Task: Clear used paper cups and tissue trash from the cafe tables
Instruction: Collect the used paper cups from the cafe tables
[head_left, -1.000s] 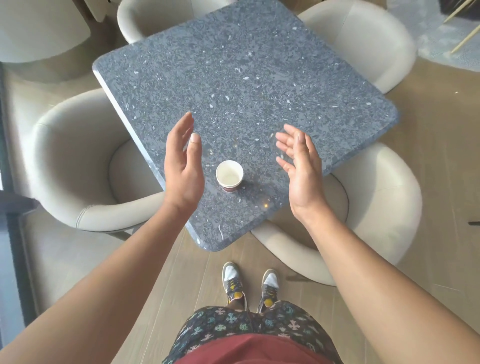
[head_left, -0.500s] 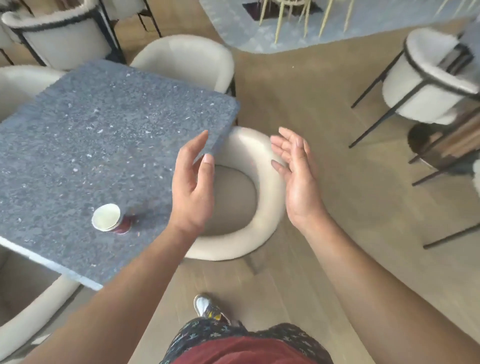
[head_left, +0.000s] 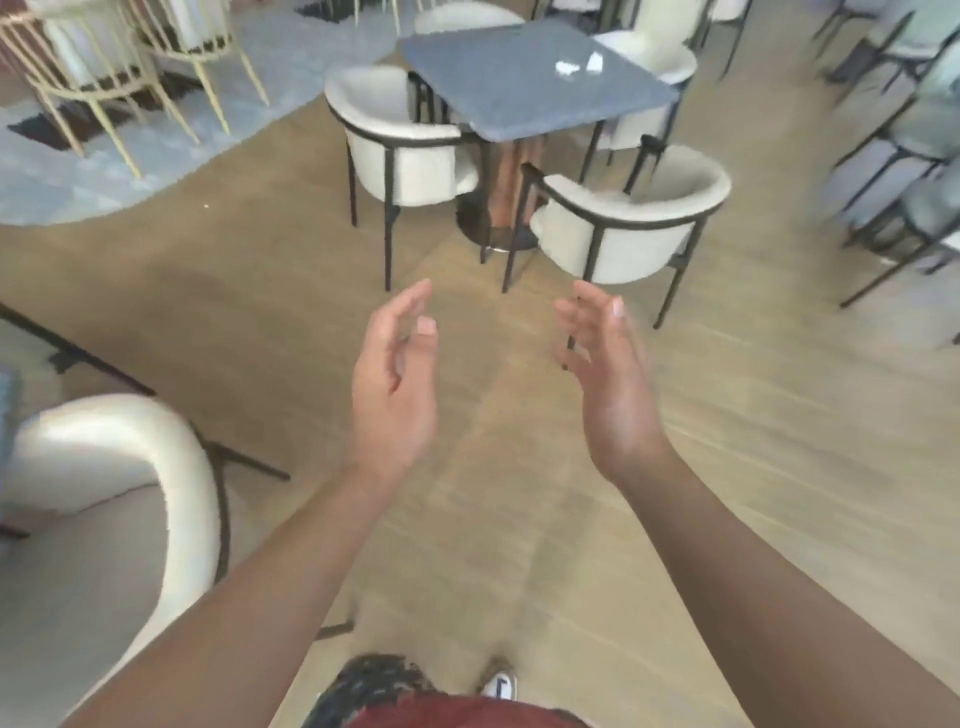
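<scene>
Both hands empty, fingers loosely spread: left hand (head_left: 393, 384), right hand (head_left: 608, 384) at frame centre. White tissue scraps (head_left: 578, 64) on desk (head_left: 519, 78), top centre, well apart.

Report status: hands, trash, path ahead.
Both empty: left hand open, right hand open. White scraps, too blurred to identify, on grey table ahead. White chair stands on its near side.

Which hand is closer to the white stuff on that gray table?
Right. The right hand is nearly in line with the white scraps, far short of them; the left hand sits farther left.
</scene>
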